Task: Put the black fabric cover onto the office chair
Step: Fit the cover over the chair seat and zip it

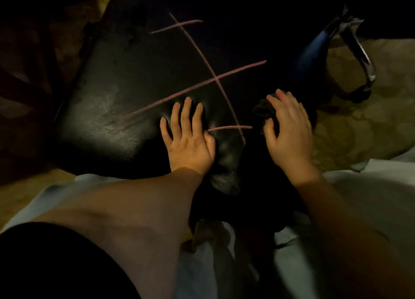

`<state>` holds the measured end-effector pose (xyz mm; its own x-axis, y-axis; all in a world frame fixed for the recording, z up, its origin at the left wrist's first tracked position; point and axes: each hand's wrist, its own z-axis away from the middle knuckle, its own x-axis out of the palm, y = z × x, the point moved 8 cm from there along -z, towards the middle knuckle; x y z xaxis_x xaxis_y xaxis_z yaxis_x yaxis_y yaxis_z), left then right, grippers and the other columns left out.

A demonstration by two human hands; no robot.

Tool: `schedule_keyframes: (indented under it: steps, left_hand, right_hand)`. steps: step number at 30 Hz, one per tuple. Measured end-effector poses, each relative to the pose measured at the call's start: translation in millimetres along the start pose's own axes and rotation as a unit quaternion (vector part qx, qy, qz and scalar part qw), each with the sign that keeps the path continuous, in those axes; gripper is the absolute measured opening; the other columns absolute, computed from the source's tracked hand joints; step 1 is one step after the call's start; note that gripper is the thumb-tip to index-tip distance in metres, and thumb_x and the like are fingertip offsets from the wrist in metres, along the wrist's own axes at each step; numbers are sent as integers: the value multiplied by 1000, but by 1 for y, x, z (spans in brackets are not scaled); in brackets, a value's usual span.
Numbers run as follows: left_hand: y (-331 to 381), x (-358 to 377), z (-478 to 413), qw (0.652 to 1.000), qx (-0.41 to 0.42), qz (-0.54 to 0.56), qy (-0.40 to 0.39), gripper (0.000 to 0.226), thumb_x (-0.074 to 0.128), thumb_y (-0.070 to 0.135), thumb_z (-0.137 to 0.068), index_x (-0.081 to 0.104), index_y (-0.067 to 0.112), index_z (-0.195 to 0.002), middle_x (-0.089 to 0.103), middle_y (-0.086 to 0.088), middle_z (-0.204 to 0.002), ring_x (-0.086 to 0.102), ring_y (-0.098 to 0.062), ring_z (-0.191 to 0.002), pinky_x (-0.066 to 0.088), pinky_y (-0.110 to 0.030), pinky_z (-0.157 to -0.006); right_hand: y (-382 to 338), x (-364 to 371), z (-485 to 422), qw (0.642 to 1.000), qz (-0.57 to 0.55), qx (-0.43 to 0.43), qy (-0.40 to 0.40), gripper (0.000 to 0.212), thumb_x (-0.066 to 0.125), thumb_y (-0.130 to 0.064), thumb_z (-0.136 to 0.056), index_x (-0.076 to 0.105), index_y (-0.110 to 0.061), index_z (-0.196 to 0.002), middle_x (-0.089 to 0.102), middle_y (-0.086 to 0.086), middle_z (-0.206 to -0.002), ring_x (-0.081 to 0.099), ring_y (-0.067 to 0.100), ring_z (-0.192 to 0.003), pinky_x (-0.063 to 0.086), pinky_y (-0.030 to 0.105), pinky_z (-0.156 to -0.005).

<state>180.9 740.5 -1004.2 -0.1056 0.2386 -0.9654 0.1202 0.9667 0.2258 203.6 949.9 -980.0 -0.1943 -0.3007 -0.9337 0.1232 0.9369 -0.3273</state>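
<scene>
- Left hand (188, 139) lies flat on the black chair (125, 85), fingers straight and spread, holding nothing.
- Right hand (289, 130), at the chair's right edge, curls round a bunched piece of the black cover (261, 110).
- Pink lines (215, 78) cross the chair beyond both hands.
- Chrome leg (359, 49) stands over carpet (363, 128), far right of the chair.

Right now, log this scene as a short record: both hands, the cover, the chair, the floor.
left hand: flat, fingers spread, pressing on the office chair
right hand: grips a bunch of the black fabric cover at the seat's right edge
chair surface: black, padded, crossed by pink lines; chrome arm at upper right
cover status: bunched under the right hand, not yet spread
floor: patterned carpet
</scene>
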Motion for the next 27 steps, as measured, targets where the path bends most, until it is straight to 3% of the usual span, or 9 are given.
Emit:
schedule_keyframes:
  steps: [10, 15, 18, 23, 27]
  left_hand:
    - [3, -2, 1, 1000, -8, -5, -21, 64, 31, 35, -85, 35, 18, -147, 25, -5, -158, 11, -24, -146, -6, -44, -115]
    - [1, -2, 1, 1000, -3, -7, -23, 65, 32, 35, -85, 34, 18, -148, 26, -5, -158, 12, -23, -146, -5, -44, -116]
    - [-2, -2, -1, 1000, 16, -15, -4, 63, 36, 33, -84, 38, 18, -145, 31, -6, -156, 17, -25, -144, 1, -46, -116]
    - [-9, -4, -5, 998, 59, -26, 26, 63, 39, 32, -82, 42, 16, -142, 36, -10, -153, 21, -25, -141, 8, -46, -114]
    - [-14, -5, -7, 996, 77, -33, 26, 64, 39, 33, -82, 43, 15, -143, 37, -11, -152, 22, -26, -140, 9, -46, -113]
  right_hand:
    - [-1, 0, -4, 996, 1, 19, -86, 51, 43, -22, -98, 32, -25, -148, 24, 1, -158, 13, 20, -148, 7, 37, -120]
    - [-12, 3, 6, 991, 18, 8, -134, 56, 39, -35, -100, 22, -24, -152, 13, 2, -161, 2, 20, -149, 2, 40, -119]
    - [-27, 7, 21, 987, 14, -43, -157, 57, 35, -40, -98, 23, -23, -152, 16, 3, -160, 5, 23, -148, 3, 39, -118]
    - [-74, 16, 62, 969, 21, -190, -153, 55, 38, -38, -93, 40, -20, -145, 36, 7, -152, 27, 28, -143, 11, 42, -117]
    - [-91, 22, 81, 954, 26, -255, -154, 50, 39, -37, -95, 45, -23, -142, 40, 4, -150, 30, 26, -142, 16, 44, -116]
